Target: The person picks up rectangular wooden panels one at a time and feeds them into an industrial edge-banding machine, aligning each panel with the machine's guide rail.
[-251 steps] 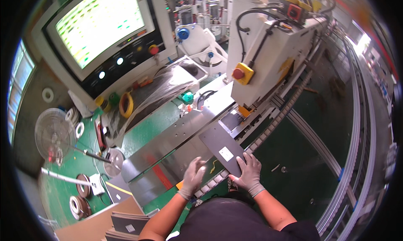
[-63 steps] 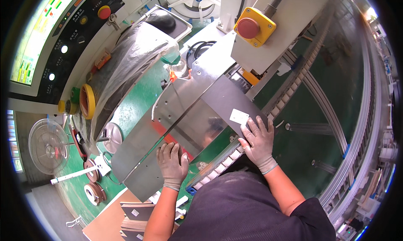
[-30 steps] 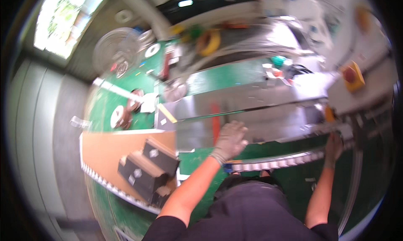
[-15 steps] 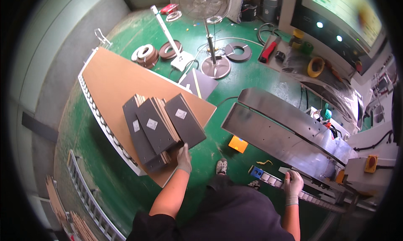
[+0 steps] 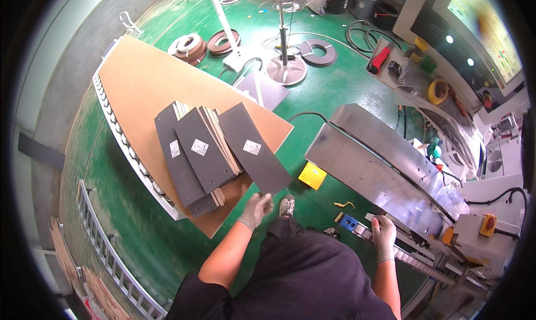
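Left hand (image 5: 257, 210) pulled 1 panel (image 5: 261, 159) outward.

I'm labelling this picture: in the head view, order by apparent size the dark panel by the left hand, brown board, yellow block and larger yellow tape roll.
1. Brown board
2. Dark panel
3. Yellow block and yellow tape roll: too alike to rank.

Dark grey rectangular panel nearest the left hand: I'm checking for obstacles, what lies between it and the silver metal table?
In the head view, a square yellow block and green floor show between the panel and the table.
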### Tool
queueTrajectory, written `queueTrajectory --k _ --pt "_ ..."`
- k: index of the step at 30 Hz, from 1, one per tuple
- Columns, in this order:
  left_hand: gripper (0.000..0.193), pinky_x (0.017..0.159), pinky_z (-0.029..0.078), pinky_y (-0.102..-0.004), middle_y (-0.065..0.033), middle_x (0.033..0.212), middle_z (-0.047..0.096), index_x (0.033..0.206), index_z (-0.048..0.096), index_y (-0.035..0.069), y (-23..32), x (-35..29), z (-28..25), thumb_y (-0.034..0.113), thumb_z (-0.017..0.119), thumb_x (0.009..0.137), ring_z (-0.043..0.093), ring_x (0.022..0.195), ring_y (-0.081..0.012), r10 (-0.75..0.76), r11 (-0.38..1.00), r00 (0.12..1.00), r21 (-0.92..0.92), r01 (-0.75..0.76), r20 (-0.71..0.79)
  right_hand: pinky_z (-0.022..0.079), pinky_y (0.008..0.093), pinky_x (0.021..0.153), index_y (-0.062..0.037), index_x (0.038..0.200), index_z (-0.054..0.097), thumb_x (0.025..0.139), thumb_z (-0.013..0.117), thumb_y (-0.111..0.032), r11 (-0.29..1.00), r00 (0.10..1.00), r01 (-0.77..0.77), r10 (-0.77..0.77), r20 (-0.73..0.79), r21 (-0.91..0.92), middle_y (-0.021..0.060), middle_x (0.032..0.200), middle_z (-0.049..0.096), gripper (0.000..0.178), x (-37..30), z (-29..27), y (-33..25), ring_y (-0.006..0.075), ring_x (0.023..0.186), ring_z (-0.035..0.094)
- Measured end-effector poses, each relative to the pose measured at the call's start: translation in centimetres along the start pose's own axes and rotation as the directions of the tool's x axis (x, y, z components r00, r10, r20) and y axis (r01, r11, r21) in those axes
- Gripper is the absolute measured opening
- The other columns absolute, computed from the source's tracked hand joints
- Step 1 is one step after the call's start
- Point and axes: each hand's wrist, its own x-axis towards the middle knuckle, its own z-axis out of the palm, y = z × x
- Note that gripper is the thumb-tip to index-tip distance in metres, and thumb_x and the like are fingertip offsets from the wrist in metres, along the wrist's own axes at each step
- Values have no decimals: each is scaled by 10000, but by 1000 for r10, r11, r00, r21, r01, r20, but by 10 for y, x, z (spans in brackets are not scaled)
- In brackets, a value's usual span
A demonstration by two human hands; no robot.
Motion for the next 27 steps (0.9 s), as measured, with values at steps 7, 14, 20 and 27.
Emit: queueTrajectory --k 7,14,20,27 --pt "295 760 505 -318 -12 888 611 1075 576 103 45 -62 67 292 754 934 605 799 -145 163 979 937 -166 -115 310 554 384 814 -41 1029 743 931 687 -278 975 998 19 -30 48 223 166 948 732 263 2 0 -21 325 889 716" --pt "305 867 518 -318 -38 1050 684 1148 663 42 30 -101 139 217 769 922 642 964 -146 15 964 754 191 -185 657 420 392 1123 15 1513 424 893 788 -408 515 844 -65 -428 322 855 189 1413 597 834 -6 -27 -115 263 1323 552" --pt "416 899 521 -293 -26 1078 687 1262 622 2 23 -103 227 316 692 998 639 986 -141 -111 825 566 394 -406 817 454 334 1052 12 1418 523 969 715 -173 44 928 -361 -76 364 931 71 1329 626 522 -29 -55 -91 173 1211 569" --pt "303 954 515 -348 -120 1111 689 1162 656 -21 28 -30 262 227 647 988 667 1028 -216 161 628 650 431 -648 743 535 421 990 -16 1427 520 918 701 -269 -278 868 70 491 78 958 95 1303 640 596 -160 -32 28 255 1157 654"
